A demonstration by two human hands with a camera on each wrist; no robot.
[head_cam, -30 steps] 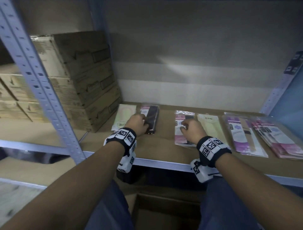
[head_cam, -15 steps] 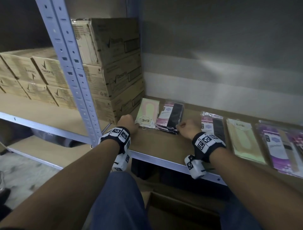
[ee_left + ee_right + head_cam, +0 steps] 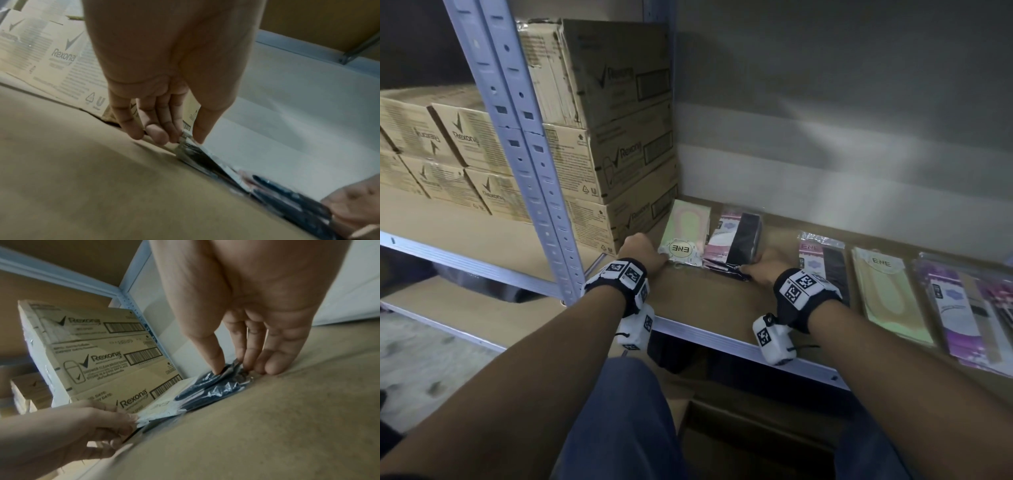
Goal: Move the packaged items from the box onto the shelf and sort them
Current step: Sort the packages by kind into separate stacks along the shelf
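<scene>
Glossy flat packets (image 3: 732,240) pinched by both hands on brown shelf (image 3: 722,301).

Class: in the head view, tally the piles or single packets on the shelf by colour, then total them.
Cream ENE packets: 2
Pink-and-black packets: 2
Purple packets: 1
Total: 5, not counting a further pile cut off at the right edge.

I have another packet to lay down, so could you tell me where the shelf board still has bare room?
Bare board lies along the front edge between both hands, and behind the right-hand packets toward the wall. The left corner by the cartons is crowded.
</scene>
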